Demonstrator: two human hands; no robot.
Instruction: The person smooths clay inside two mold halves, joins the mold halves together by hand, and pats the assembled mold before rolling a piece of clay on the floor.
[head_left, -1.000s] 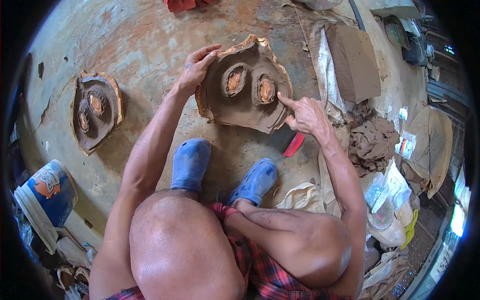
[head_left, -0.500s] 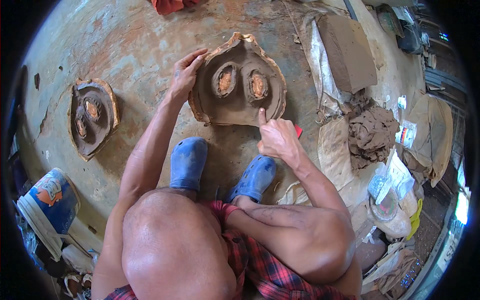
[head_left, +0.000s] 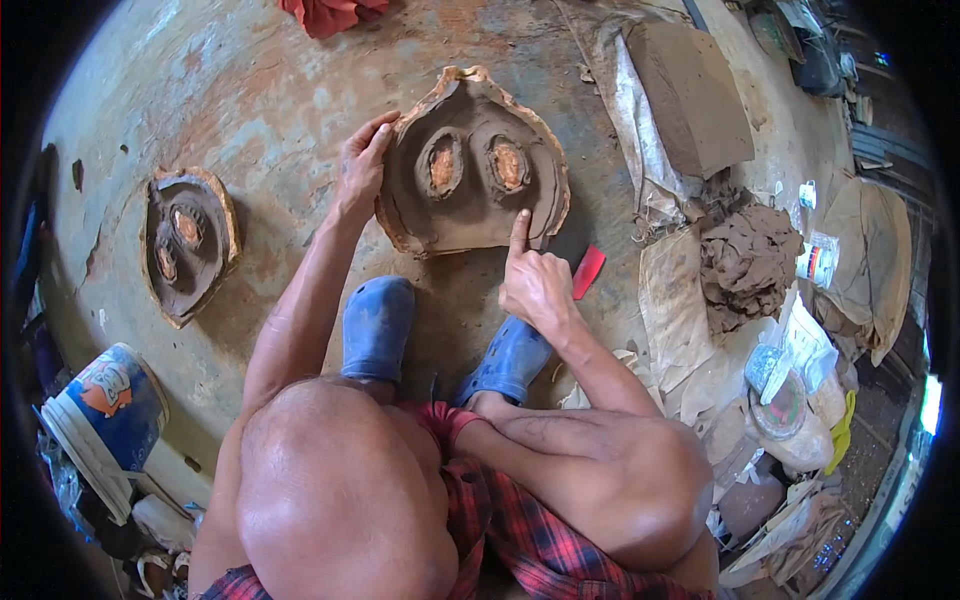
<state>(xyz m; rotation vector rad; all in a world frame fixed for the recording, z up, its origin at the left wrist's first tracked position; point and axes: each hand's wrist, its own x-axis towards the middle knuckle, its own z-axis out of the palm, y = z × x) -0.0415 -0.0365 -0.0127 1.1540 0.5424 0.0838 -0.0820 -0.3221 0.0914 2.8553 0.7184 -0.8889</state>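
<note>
Plainly, things lie within reach. At the far left a blue-and-white bucket [head_left: 110,410] stands near a second clay-lined form [head_left: 200,262], which rests on the floor [head_left: 290,150], well apart from the hands, presumably so it is out of their way. Next comes the left hand [head_left: 362,165], thumb and fingers holding the left rim of the clay-lined mould [head_left: 474,192], seemingly to steady it; how firmly cannot be told. That mould lies on the floor ahead of the blue clogs [head_left: 378,325], its hollow side up, so the clay and both oval openings face the person. At its near right edge, the right hand [head_left: 538,285] grasps nothing: the index finger points out with its tip at the clay, the others curl back, likely to keep them off the surface. Just beside that hand lies a red strip [head_left: 589,271]. Farther right, a clay slab [head_left: 690,95] and a clay heap [head_left: 750,265] sit by spread cloth [head_left: 675,300], perhaps laid to keep them off the floor.
</note>
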